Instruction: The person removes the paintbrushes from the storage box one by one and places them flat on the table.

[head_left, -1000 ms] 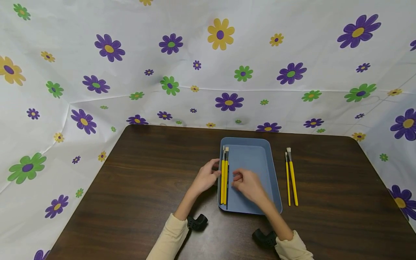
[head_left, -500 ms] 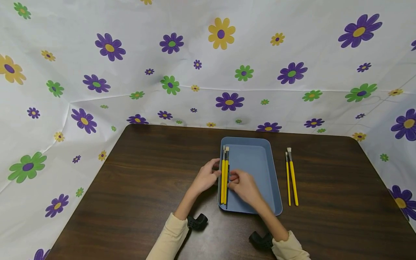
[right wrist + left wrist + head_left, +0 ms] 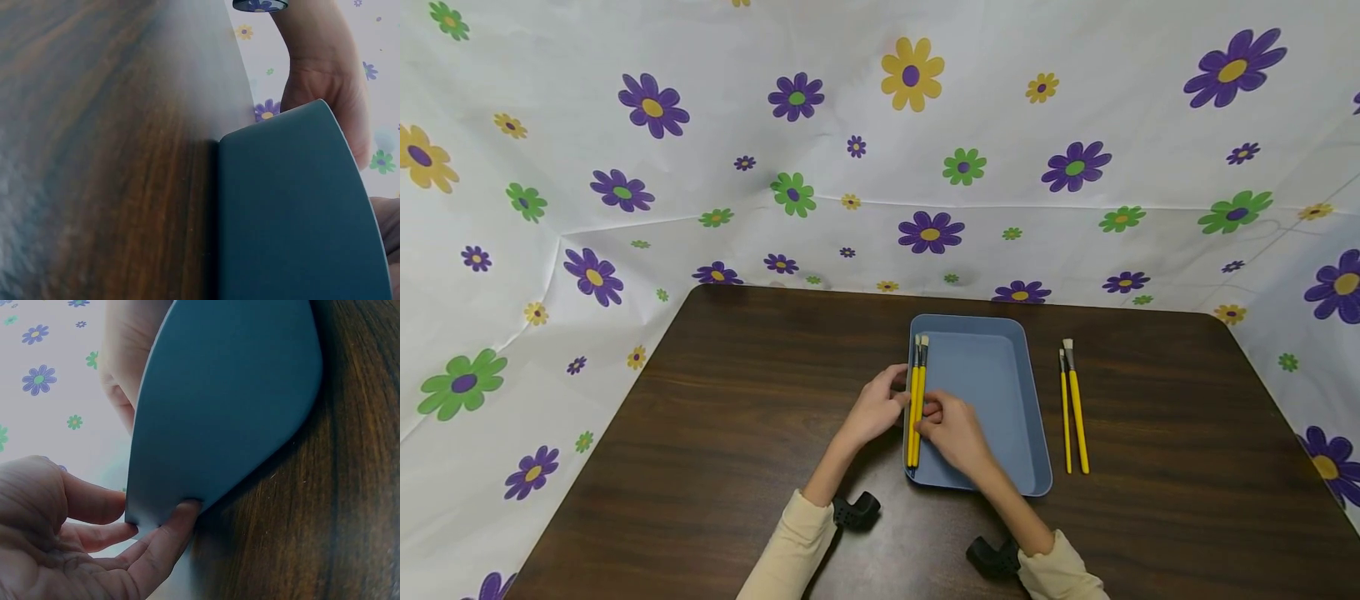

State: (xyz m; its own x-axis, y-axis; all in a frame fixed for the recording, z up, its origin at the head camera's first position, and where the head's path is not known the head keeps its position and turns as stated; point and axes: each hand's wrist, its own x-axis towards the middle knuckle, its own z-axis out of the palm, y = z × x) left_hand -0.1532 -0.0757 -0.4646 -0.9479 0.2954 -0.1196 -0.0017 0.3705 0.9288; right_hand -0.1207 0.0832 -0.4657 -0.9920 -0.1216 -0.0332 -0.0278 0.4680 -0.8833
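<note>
Inside the left side of a blue-grey tray [image 3: 985, 400], two yellow-handled paintbrushes [image 3: 918, 408] lie side by side along the wall, bristles toward the back. The end of a thin dark handle [image 3: 913, 472] peeks out below them. My left hand [image 3: 874, 408] is at the tray's left rim. In the left wrist view its fingertips [image 3: 181, 515] press on the outer wall, near the table. My right hand [image 3: 955, 429] reaches into the tray, fingertips right at the right side of the yellow brushes. In the right wrist view the tray wall hides those fingertips.
Two more yellow-handled paintbrushes [image 3: 1077, 417] lie on the dark wooden table [image 3: 775, 358], right of the tray. A flower-print sheet [image 3: 850, 125] hangs behind and beside the table. A black camera mount sits on each wrist.
My right hand has moved left, up to the brushes. The thin dark handle, earlier visible right of the yellow brushes, now shows only at its end below them. My left hand stays put.
</note>
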